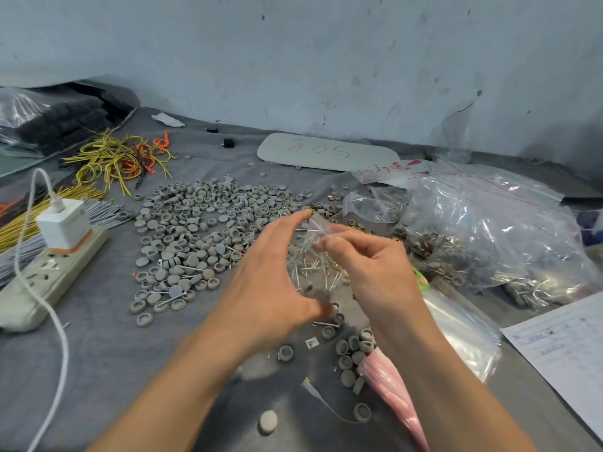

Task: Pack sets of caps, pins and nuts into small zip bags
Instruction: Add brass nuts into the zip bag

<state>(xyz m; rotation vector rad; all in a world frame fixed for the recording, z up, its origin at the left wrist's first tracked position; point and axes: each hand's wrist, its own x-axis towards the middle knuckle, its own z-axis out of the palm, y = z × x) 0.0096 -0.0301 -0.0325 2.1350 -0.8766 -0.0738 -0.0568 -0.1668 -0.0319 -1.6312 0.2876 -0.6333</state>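
Note:
A small clear zip bag (313, 243) hangs between my hands above the grey cloth. My right hand (365, 259) pinches its top edge. My left hand (274, 275) cups the bag from the left, index finger at the top and thumb low by a cap. Metal pins (306, 272) and a nut show through the plastic. A wide heap of grey round caps (195, 230) lies to the left. Small brass nuts (329, 210) are scattered behind the bag. More caps (352, 353) sit near my right wrist.
A power strip (49, 272) with a white charger (63, 223) and cable lies at left, beside yellow and orange wires (114, 158). A large bag of filled packets (489, 236) sits at right, empty zip bags (456, 327) and a paper sheet (567, 350) nearer. A pink bag stack (394, 393) lies below my right arm.

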